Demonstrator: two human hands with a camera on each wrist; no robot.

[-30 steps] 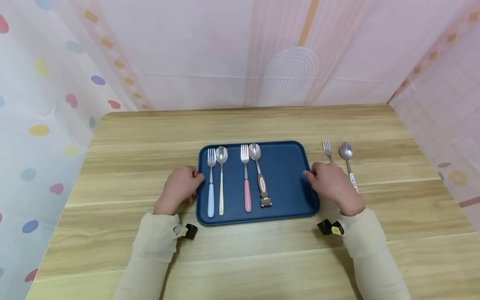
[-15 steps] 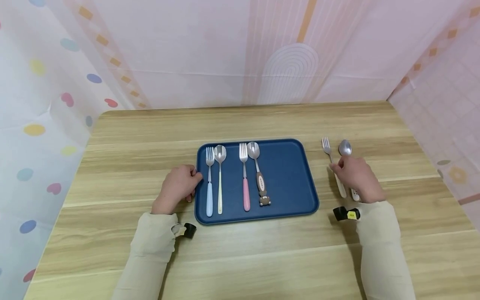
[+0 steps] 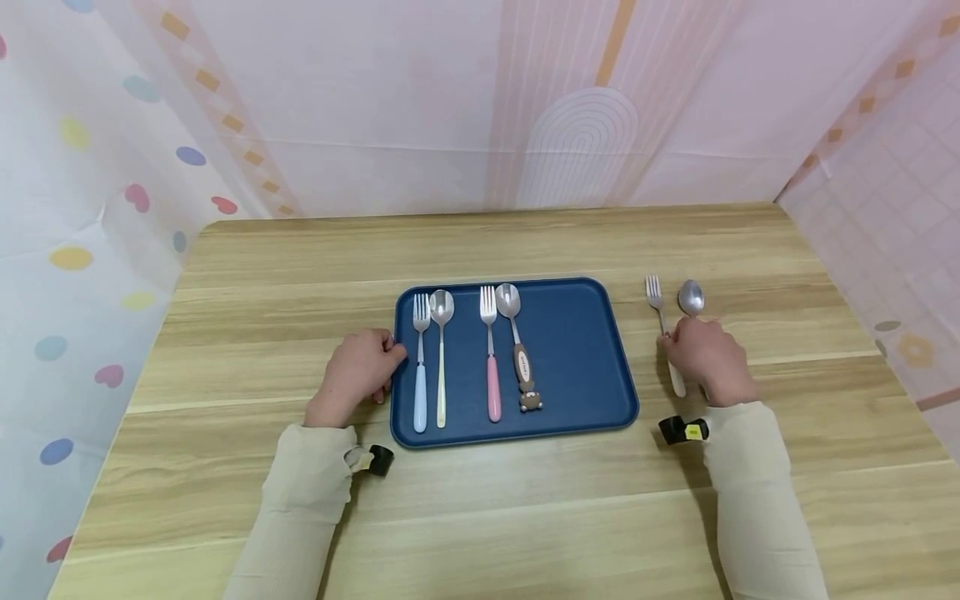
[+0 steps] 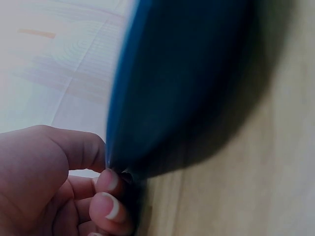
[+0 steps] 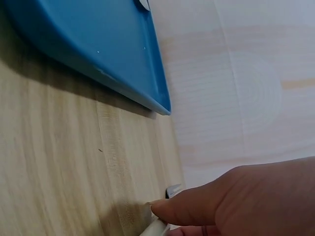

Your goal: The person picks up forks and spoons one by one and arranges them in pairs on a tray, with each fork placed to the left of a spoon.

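A dark blue tray (image 3: 577, 358) lies on the table. My left hand (image 3: 358, 367) pinches its left rim between thumb and fingers, plainest in the left wrist view. On the tray lie a blue-handled fork (image 3: 421, 396), a spoon with a pale yellow handle (image 3: 441, 375), a pink-handled fork (image 3: 492, 387) and a spoon with a brown bear handle (image 3: 522, 367). Right of the tray, my right hand (image 3: 707, 358) pinches the white handle of another fork (image 3: 677, 383) between thumb and fingers. Beside it lies another spoon (image 3: 691, 297), its handle mostly hidden under that hand.
The wood-grain table (image 3: 525, 517) extends all round the tray. A pale patterned cloth (image 3: 420, 108) hangs behind its back edge, with more cloth at the left and right sides. Each sleeve carries a black wrist camera (image 3: 381, 460).
My right hand has left the tray's right rim and moved right to the white-handled fork, whose handle end has shifted slightly left. My left hand has stayed on the tray's left rim.
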